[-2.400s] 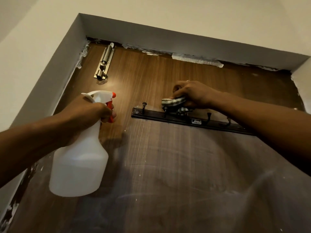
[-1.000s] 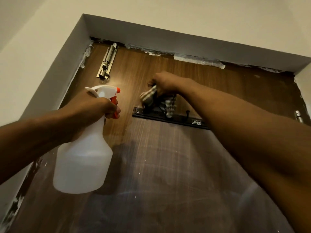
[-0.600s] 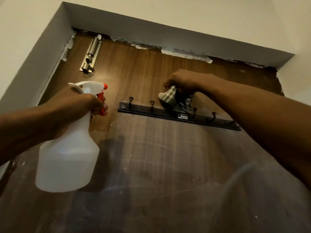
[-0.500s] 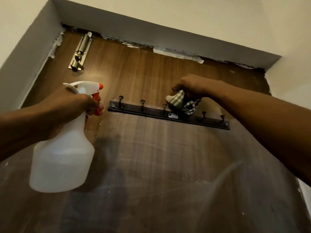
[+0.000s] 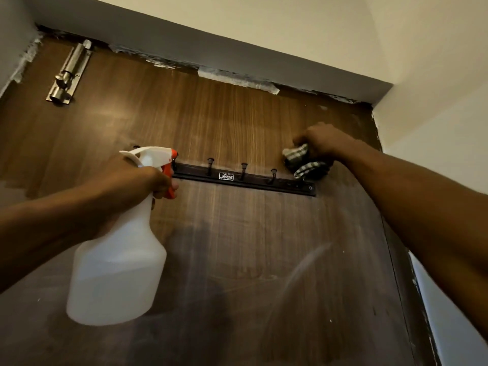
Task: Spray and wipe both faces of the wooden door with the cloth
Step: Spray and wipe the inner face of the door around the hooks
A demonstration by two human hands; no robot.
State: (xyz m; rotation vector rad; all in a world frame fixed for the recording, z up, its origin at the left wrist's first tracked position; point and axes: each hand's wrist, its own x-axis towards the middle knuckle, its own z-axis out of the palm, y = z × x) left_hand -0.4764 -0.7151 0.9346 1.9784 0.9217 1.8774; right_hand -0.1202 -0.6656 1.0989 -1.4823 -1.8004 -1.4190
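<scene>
The brown wooden door (image 5: pixel 224 122) fills the view, seen from below. My left hand (image 5: pixel 126 191) grips the neck of a white spray bottle (image 5: pixel 118 262) with an orange trigger, held in front of the door's left half. My right hand (image 5: pixel 322 141) grips a bunched checked cloth (image 5: pixel 301 162) and presses it on the door at the right end of a black hook rail (image 5: pixel 245 179), high up near the door's right edge.
A steel bolt latch (image 5: pixel 68 72) sits at the door's top left. The grey door frame (image 5: pixel 237 51) runs above and white walls close in on both sides. Pale streaks mark the lower door.
My right hand has carried the cloth rightwards along the hook rail to its right end. The view has shifted so the door sits further left. The bottle stays raised in my left hand.
</scene>
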